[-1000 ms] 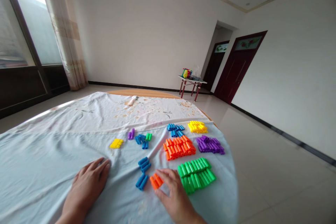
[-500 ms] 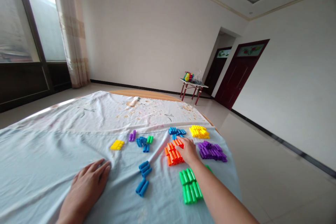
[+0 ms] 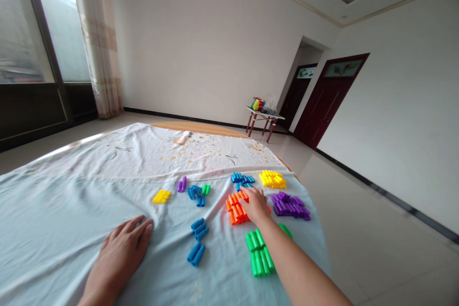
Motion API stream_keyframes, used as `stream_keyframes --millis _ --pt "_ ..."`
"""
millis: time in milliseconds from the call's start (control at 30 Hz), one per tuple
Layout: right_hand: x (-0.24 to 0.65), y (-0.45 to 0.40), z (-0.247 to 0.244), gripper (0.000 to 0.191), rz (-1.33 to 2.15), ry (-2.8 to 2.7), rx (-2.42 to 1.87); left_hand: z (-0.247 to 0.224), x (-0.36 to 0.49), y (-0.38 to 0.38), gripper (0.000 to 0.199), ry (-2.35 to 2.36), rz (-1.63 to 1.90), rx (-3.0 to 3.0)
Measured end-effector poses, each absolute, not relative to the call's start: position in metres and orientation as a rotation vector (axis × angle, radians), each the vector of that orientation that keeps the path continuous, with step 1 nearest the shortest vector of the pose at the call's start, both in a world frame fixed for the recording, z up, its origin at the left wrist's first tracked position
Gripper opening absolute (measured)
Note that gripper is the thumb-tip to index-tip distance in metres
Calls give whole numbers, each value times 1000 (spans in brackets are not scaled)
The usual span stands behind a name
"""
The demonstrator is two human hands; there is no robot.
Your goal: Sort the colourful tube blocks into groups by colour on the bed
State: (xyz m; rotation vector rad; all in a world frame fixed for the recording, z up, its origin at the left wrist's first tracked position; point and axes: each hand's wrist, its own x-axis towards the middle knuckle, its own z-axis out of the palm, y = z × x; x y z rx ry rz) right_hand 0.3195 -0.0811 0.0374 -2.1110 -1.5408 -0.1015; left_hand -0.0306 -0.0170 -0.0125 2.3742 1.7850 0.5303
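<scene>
My left hand (image 3: 120, 253) lies palm down on the pale blue cloth, fingers stretched out and holding nothing. Over the back right part of a stack of short orange plastic tubes (image 3: 235, 210) is my right hand (image 3: 256, 204). Its fingers curl down around tubes there, and the fingertips are partly hidden. Just beyond those fingers lie blue tubes (image 3: 243, 179). A purple tube pile (image 3: 290, 205) sits to the right of that hand. Green tubes (image 3: 260, 253) lie in rows beside my right forearm, which covers some of them.
Yellow tubes (image 3: 272, 179) are piled at the back right. Further left lie a small yellow group (image 3: 161, 196), two purple tubes (image 3: 182, 184), mixed blue and green tubes (image 3: 195, 192), and loose blue tubes (image 3: 199, 229). The round table's wooden edge (image 3: 201, 127) shows behind the cloth (image 3: 53, 220).
The view has shifted very slightly. My right hand stays at the orange stack with only a small movement, and my left hand rests in the same place.
</scene>
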Motion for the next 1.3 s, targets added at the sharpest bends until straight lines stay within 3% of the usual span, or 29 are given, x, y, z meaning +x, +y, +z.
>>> stream_keyframes --millis 267,467,833,1300 --pt "231 -119 36 40 112 -1786 -1595 -18 -32 -14 43 1771 568 2400" --pt "184 -146 3 49 333 -1656 -1588 -16 -33 -16 43 1755 566 2408" --pt "182 -153 -16 49 278 -1715 -1587 -3 -26 -29 49 1790 482 2400" --pt "210 -170 -3 57 453 -1832 -1508 -9 -29 -23 51 1767 463 2403"
